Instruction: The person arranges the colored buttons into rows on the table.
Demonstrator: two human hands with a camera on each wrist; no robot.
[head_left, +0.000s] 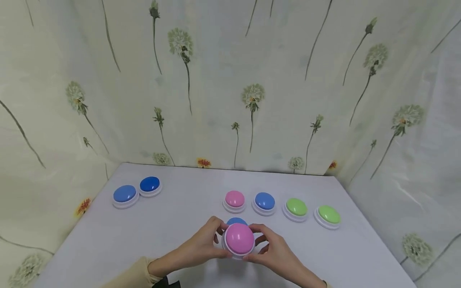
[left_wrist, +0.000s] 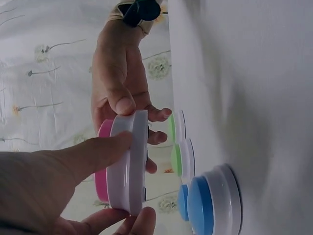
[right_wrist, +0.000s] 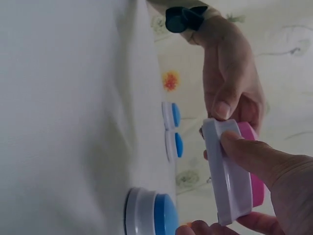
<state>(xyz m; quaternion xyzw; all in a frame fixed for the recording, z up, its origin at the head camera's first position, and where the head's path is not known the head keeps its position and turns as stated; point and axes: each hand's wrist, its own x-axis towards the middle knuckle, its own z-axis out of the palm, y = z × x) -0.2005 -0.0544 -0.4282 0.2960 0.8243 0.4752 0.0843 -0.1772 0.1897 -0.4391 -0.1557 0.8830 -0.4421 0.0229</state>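
A pink push button in a white round base (head_left: 239, 239) is held up above the white table, its domed face tilted toward me. My left hand (head_left: 205, 242) grips its left rim between thumb and fingers. On the opposite rim, the right hand (head_left: 276, 252) pinches it the same way. Both wrist views show the button (left_wrist: 128, 161) edge-on, apart from the tabletop, with thumbs on the near edge of its base. Just behind it stands a blue button (head_left: 236, 221), mostly hidden in the head view; the left wrist view shows this blue button (left_wrist: 201, 205) resting on the table.
Farther back on the table (head_left: 187, 200) stand a pink button (head_left: 234, 199), a blue button (head_left: 264, 201) and two green buttons (head_left: 297, 207). Two blue buttons (head_left: 125, 194) sit at the far left. A dandelion-patterned curtain (head_left: 216, 80) surrounds the table's back and sides.
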